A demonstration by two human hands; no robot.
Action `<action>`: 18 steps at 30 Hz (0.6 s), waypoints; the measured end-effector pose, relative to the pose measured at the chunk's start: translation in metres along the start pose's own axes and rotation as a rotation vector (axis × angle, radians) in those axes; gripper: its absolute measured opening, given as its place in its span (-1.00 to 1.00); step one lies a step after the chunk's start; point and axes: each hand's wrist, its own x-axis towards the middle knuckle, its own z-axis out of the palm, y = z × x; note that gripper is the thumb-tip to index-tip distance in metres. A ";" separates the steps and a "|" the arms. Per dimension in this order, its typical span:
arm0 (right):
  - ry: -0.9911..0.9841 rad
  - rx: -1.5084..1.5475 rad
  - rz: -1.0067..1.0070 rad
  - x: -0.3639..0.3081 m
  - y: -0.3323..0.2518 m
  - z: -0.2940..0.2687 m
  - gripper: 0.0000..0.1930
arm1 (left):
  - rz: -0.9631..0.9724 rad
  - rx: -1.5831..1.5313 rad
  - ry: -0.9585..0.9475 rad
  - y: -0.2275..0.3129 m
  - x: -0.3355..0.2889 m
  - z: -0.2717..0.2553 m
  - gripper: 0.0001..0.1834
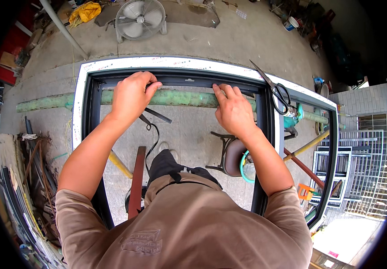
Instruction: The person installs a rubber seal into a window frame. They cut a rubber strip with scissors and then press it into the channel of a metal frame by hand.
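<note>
A dark metal window frame (90, 112) with a white outer edge lies flat in front of me, raised above the floor. My left hand (133, 95) curls over the far rail of the frame (189, 79) and pinches a black rubber strip (155, 134) whose loose end hangs down inside the opening. My right hand (233, 107) presses fingertips along the same rail, a little to the right. Black-handled scissors (276, 92) rest on the frame's right upright, just beyond my right hand.
A green pipe (45, 102) runs under the frame. A white fan (139, 19) stands on the concrete floor beyond. A stool (231, 154) and wooden handles sit below the opening. Metal offcuts pile at the left (32, 179); grilles stack at the right (359, 152).
</note>
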 end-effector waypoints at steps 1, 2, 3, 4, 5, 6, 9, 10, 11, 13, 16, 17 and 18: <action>0.022 -0.007 -0.013 0.001 -0.001 0.000 -0.32 | 0.002 0.002 0.008 -0.001 0.000 0.001 -0.78; 0.028 -0.010 -0.017 0.003 -0.003 0.000 -0.32 | 0.016 0.005 0.016 -0.003 0.001 0.002 -0.77; 0.052 -0.007 -0.048 0.004 -0.007 0.003 -0.33 | 0.028 0.009 0.020 -0.004 0.000 0.002 -0.76; 0.076 -0.005 -0.079 0.006 -0.010 0.005 -0.33 | 0.028 0.014 0.015 -0.005 0.000 0.002 -0.76; 0.078 -0.003 -0.082 0.008 -0.012 0.005 -0.33 | 0.026 0.017 0.017 -0.005 0.000 0.001 -0.76; 0.069 0.011 -0.061 0.008 -0.013 0.006 -0.33 | 0.034 0.017 0.019 -0.005 0.000 0.001 -0.75; 0.053 0.025 -0.039 0.010 -0.013 0.010 -0.34 | 0.033 0.014 0.017 -0.001 0.001 0.001 -0.76; 0.049 0.021 -0.037 0.010 -0.013 0.010 -0.35 | 0.026 0.011 0.014 0.000 0.001 0.000 -0.77; 0.049 0.023 -0.037 0.010 -0.015 0.011 -0.35 | 0.025 0.012 0.013 -0.002 -0.001 0.001 -0.77; 0.026 0.029 0.005 0.012 -0.021 0.007 -0.39 | 0.031 0.043 -0.007 -0.003 -0.001 0.003 -0.77; 0.150 0.087 0.008 0.024 -0.034 0.007 -0.43 | 0.020 0.046 -0.008 -0.003 -0.002 0.000 -0.77; 0.151 0.086 0.007 0.025 -0.039 0.009 -0.43 | 0.021 0.046 -0.006 -0.002 -0.001 -0.001 -0.77; 0.164 0.095 0.038 0.024 -0.045 0.016 -0.43 | 0.024 0.042 -0.013 -0.002 -0.001 -0.001 -0.77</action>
